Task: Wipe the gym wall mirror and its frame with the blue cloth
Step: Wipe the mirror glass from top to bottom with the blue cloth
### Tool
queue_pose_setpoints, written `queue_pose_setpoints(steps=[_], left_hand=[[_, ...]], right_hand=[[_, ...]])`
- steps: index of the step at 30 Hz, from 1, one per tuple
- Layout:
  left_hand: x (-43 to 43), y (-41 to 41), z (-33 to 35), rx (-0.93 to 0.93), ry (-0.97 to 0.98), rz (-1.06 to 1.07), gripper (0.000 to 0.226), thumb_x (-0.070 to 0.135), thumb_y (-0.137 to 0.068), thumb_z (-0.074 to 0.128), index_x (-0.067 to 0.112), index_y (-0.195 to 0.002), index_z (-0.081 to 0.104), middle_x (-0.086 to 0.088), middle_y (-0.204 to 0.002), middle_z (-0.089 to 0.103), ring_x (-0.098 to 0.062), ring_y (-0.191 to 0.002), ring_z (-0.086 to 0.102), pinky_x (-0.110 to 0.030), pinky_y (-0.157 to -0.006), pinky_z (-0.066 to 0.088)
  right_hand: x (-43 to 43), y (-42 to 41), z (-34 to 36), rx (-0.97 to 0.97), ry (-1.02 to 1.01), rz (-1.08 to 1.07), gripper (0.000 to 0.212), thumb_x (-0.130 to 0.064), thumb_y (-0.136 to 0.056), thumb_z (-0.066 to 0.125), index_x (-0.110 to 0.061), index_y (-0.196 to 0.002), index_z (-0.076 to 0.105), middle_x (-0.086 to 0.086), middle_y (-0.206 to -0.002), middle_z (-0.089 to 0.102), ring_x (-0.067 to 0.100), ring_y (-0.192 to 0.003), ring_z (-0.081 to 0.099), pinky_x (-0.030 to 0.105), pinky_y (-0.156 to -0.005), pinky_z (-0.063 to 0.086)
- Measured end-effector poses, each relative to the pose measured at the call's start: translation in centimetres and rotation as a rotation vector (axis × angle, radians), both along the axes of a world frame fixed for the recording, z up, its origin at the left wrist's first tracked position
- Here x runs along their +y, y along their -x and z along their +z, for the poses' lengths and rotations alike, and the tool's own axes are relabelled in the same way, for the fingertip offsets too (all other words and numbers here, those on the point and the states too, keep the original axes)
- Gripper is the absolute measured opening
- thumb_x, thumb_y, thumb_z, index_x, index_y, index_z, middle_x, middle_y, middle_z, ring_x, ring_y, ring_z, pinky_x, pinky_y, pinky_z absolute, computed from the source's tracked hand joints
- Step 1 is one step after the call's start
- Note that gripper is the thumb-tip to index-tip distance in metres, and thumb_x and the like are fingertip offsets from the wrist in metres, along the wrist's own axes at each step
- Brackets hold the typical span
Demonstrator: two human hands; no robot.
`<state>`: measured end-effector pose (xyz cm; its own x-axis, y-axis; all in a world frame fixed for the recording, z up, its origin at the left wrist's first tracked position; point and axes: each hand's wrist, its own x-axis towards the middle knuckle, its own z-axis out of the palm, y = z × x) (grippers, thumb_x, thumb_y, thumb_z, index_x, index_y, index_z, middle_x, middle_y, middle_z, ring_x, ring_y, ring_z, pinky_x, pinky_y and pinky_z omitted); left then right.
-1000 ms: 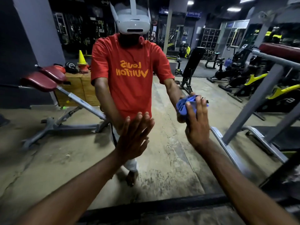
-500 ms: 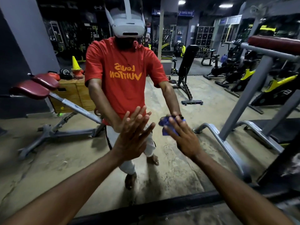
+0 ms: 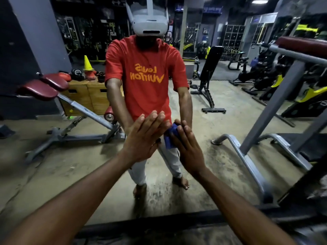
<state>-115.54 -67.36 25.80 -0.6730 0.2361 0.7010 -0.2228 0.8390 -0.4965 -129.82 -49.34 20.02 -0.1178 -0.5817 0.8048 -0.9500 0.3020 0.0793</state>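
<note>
Your left hand (image 3: pixel 141 138) lies flat, fingers straight, on the large glass wall mirror (image 3: pixel 53 165); just beside it, your flat right hand (image 3: pixel 188 150) presses a crumpled blue cloth (image 3: pixel 169 139).

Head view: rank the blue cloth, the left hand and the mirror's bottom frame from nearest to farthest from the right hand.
1. blue cloth: pressed under the fingers of the right hand.
2. left hand: flat on the mirror, just to the right hand's left.
3. bottom frame: the dark strip well below both hands.
</note>
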Motion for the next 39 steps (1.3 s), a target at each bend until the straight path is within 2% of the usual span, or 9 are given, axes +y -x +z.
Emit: queue_pose_setpoints(steps=[3, 6, 10, 15, 18, 23, 30, 35, 39], left_hand=[[-0.1, -0.4, -0.2, -0.011, -0.037, -0.001, 0.069, 0.031, -0.097, 0.048, 0.014, -0.160, 0.027, -0.016, -0.168, 0.019, -0.037, -0.155, 0.019, -0.059, -0.118, 0.030], [0.7, 0.0, -0.7, 0.009, -0.034, -0.059, 0.070, 0.023, -0.091, 0.053, 0.014, -0.158, 0.034, -0.017, -0.165, 0.025, -0.039, -0.154, 0.020, -0.063, -0.117, 0.030], [3.0, 1.6, -0.4, 0.014, 0.047, -0.126, 0.073, 0.019, -0.087, 0.050, 0.015, -0.158, 0.033, -0.015, -0.164, 0.028, -0.037, -0.154, 0.017, -0.060, -0.122, 0.020], [4.3, 4.1, 1.0, -0.014, 0.049, -0.198, 0.075, 0.021, -0.089, 0.047, 0.010, -0.160, 0.026, -0.013, -0.167, 0.022, -0.034, -0.155, 0.019, -0.053, -0.124, 0.021], [3.8, 4.9, 1.1, -0.017, 0.080, -0.179, 0.076, 0.023, -0.091, 0.052, 0.006, -0.160, 0.024, -0.016, -0.167, 0.022, -0.034, -0.154, 0.021, -0.053, -0.122, 0.028], [3.3, 5.3, 0.9, -0.034, 0.039, -0.223, 0.079, 0.021, -0.089, 0.055, 0.007, -0.160, 0.024, -0.014, -0.168, 0.019, -0.032, -0.156, 0.018, -0.053, -0.123, 0.024], [3.7, 5.0, 1.1, 0.056, -0.005, -0.317, 0.077, 0.011, -0.083, 0.056, 0.005, -0.156, 0.034, -0.012, -0.165, 0.029, -0.029, -0.153, 0.028, -0.051, -0.116, 0.038], [3.5, 5.0, 1.6, 0.056, 0.022, -0.358, 0.074, 0.009, -0.084, 0.057, 0.006, -0.155, 0.038, -0.013, -0.164, 0.031, -0.031, -0.152, 0.030, -0.053, -0.118, 0.036], [4.2, 5.7, 1.7, -0.030, 0.037, -0.330, 0.077, 0.014, -0.084, 0.054, 0.009, -0.158, 0.033, -0.012, -0.167, 0.024, -0.030, -0.154, 0.023, -0.053, -0.122, 0.026]], right_hand=[[2.6, 1.6, 1.8, -0.075, 0.093, -0.060, 0.058, 0.011, -0.092, 0.035, -0.006, -0.145, 0.050, 0.019, -0.157, 0.034, 0.040, -0.148, 0.030, 0.046, -0.121, 0.028], [5.0, 2.4, 1.5, -0.355, 0.337, -0.167, 0.043, -0.005, -0.097, 0.048, -0.001, -0.140, 0.050, 0.024, -0.147, 0.040, 0.038, -0.137, 0.040, 0.041, -0.116, 0.033], [5.8, 2.3, 1.8, -0.743, 0.753, -0.248, 0.058, -0.022, -0.095, 0.055, -0.002, -0.148, 0.039, 0.023, -0.141, 0.043, 0.028, -0.130, 0.040, 0.032, -0.109, 0.033], [3.4, -0.2, 3.4, -0.704, 0.846, -0.245, 0.054, -0.031, -0.099, 0.056, -0.018, -0.149, 0.045, 0.019, -0.134, 0.043, 0.021, -0.116, 0.047, 0.000, -0.093, 0.029], [0.8, -0.8, 4.5, -0.701, 0.894, -0.364, 0.053, -0.046, -0.099, 0.047, -0.023, -0.147, 0.047, 0.012, -0.127, 0.042, 0.023, -0.108, 0.049, 0.024, -0.087, 0.040], [-2.3, 0.9, 4.3, -0.763, 1.012, -0.398, 0.063, -0.047, -0.105, 0.034, -0.012, -0.156, 0.029, 0.018, -0.162, 0.018, 0.035, -0.149, 0.022, 0.055, -0.115, 0.028], [-1.9, 2.4, 3.8, -0.534, 0.903, -0.246, 0.050, -0.024, -0.107, 0.040, -0.010, -0.155, 0.034, 0.000, -0.166, 0.011, 0.023, -0.156, 0.003, 0.038, -0.125, 0.014], [-1.4, 4.8, 3.0, -0.799, 1.233, -0.390, 0.051, -0.015, -0.102, 0.036, -0.010, -0.152, 0.040, 0.012, -0.164, 0.024, 0.028, -0.154, 0.016, 0.014, -0.118, 0.014], [-0.9, 5.7, 3.7, -1.053, 1.520, -0.459, 0.052, -0.014, -0.098, 0.035, 0.002, -0.147, 0.043, 0.024, -0.159, 0.030, 0.039, -0.149, 0.024, 0.030, -0.118, 0.016]])
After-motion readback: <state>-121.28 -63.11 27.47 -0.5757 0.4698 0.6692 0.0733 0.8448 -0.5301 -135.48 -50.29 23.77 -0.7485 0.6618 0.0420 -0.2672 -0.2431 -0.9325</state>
